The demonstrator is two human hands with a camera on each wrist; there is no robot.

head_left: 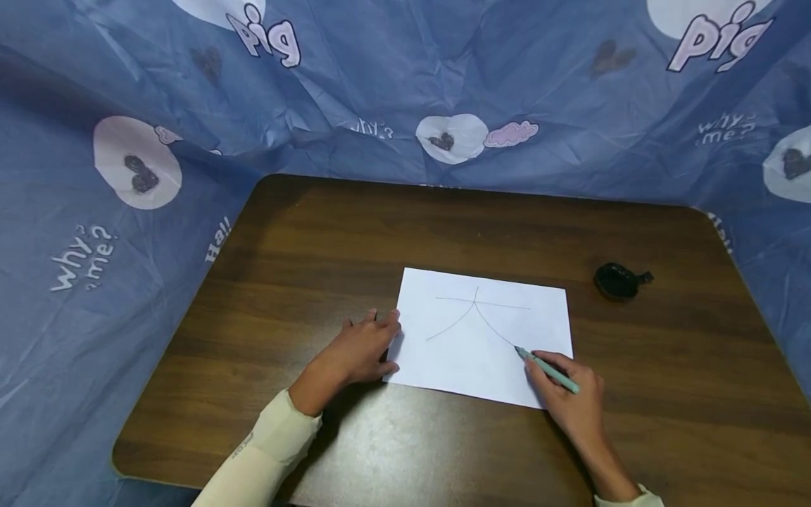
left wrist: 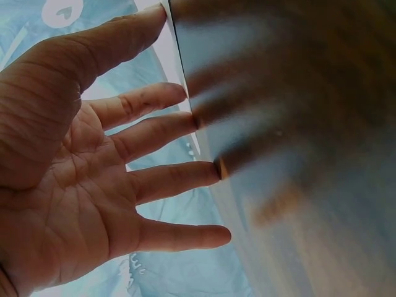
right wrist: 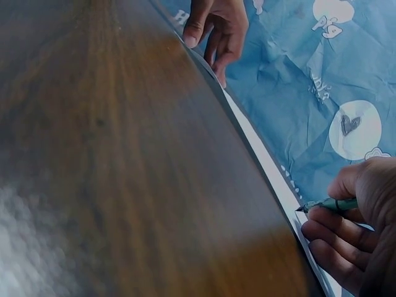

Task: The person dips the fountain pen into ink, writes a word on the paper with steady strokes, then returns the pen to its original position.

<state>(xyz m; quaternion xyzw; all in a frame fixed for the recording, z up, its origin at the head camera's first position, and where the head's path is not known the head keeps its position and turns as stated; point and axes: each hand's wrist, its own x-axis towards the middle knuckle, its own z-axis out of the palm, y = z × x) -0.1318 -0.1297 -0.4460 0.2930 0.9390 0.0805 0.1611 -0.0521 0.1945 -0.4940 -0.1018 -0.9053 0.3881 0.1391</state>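
A white sheet of paper (head_left: pixel 469 366) lies on the wooden table, marked with a thin near-level line, a short stroke crossing it and two curves spreading downward. My right hand (head_left: pixel 573 398) pinches a green pen (head_left: pixel 554 373), its tip at the lower end of the right-hand curve. In the right wrist view the pen (right wrist: pixel 334 204) sits between thumb and fingers, its dark tip right at the paper. My left hand (head_left: pixel 364 348) rests at the paper's left edge with fingers spread. The left wrist view shows that palm (left wrist: pixel 68 198) and straight fingers, fingertips down at the surface.
A small dark green object with a short tab (head_left: pixel 617 282), like a dish or case, stands on the table (head_left: pixel 317 232) right of the paper. Blue printed sheeting (head_left: pixel 355 84) hangs behind the table and along its sides.
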